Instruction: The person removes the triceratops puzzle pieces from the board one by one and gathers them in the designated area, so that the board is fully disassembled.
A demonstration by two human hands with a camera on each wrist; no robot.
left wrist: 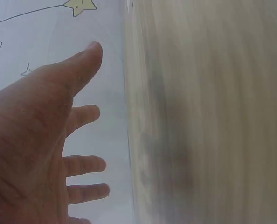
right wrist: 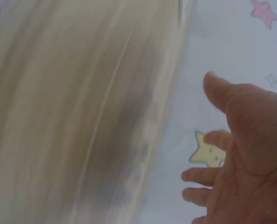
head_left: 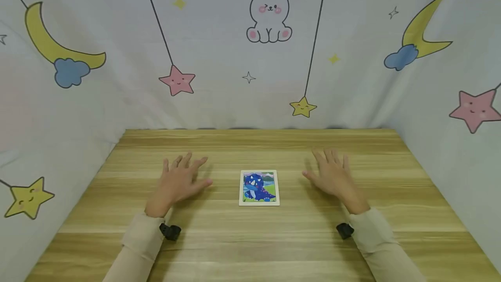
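Observation:
A small picture puzzle [head_left: 259, 188] with a white frame lies flat on the wooden table [head_left: 250, 243], showing a blue cartoon dinosaur on grass. To its left, my left hand [head_left: 179, 184] hovers over the table with fingers spread, holding nothing. On the other side my right hand [head_left: 332, 177] is held in the air too, its fingers apart and nothing in them. Both wrist views show the palm side: the left hand [left wrist: 31, 135] and the right hand [right wrist: 250, 149] each have the thumb away from the fingers. Neither hand touches the puzzle.
White curtains [head_left: 223, 55] printed with stars, moons and a rabbit stand behind the table and along both sides. Each wrist carries a small black camera, the left camera [head_left: 170, 231] and the right camera [head_left: 345, 230].

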